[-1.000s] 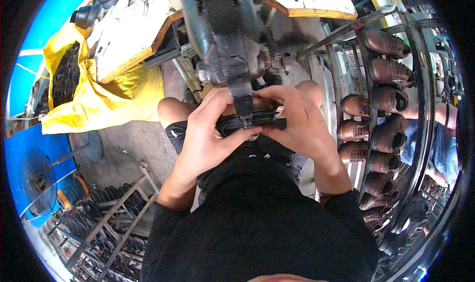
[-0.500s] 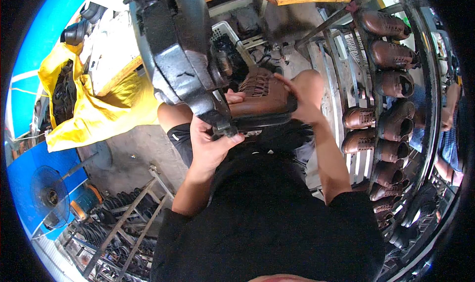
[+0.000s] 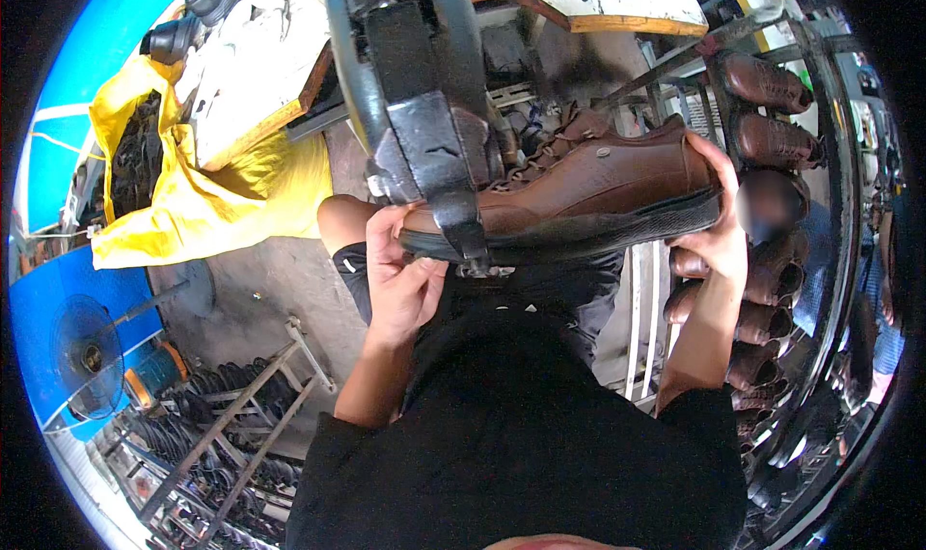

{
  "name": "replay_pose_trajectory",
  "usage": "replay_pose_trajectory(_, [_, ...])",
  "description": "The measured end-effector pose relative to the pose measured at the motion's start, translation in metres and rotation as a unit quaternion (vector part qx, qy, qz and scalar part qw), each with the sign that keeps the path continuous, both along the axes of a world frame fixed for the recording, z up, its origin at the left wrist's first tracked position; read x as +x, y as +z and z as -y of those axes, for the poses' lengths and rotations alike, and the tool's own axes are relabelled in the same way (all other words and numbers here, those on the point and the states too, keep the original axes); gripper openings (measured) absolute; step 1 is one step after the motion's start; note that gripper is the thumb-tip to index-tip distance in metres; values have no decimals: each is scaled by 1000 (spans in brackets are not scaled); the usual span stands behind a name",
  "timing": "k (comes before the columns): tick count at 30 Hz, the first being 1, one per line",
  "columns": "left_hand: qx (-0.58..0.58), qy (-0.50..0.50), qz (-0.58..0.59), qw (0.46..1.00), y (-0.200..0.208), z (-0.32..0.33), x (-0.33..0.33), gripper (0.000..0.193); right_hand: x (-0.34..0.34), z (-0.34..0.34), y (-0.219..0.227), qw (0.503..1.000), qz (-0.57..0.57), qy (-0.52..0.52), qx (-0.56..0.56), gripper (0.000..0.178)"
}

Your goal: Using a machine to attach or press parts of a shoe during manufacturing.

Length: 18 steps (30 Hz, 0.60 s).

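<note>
A brown leather lace-up shoe (image 3: pixel 617 179) with a thick black sole lies sideways between my two hands, its toe to the left and heel to the right. My left hand (image 3: pixel 405 270) pinches the toe end, thumb on the sole edge. At the heel, my right hand (image 3: pixel 719 208) wraps round the back of the shoe. The dark metal arm of a machine (image 3: pixel 434 135) comes down from above, and its narrow tip lies over the front of the sole. That tip hides part of the toe; whether it presses on the sole I cannot tell.
On the right stands a metal rack (image 3: pixel 830 164) with several brown shoes (image 3: pixel 776 140). A white worktable (image 3: pixel 637 5) with a wooden edge is ahead. To the left are a yellow sack (image 3: pixel 241 203), a fan (image 3: pixel 92 357) and a low rack (image 3: pixel 222 444) of dark soles. Another person's blue clothing shows far right.
The shoe has turned from pointing away to lying side-on and has come forward of my lap. My right hand has moved right to the heel; my left hand stays near the machine tip.
</note>
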<state>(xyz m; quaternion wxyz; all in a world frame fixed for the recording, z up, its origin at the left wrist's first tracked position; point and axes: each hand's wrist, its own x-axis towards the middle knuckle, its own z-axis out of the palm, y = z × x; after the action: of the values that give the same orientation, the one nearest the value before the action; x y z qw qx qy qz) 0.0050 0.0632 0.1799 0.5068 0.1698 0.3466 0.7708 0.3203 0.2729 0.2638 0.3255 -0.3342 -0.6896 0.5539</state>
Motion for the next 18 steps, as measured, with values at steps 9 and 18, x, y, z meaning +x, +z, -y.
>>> replay_pose_trajectory(9, [46, 4, -122, 991, -22, 17, -30, 56, -40, 26, 27, 989, 55, 29, 136, 103])
replay_pose_trajectory(18, [-55, 92, -9, 994, -4, 50, -86, 66, -107, 56, 11, 987, 52, 70, 134, 90])
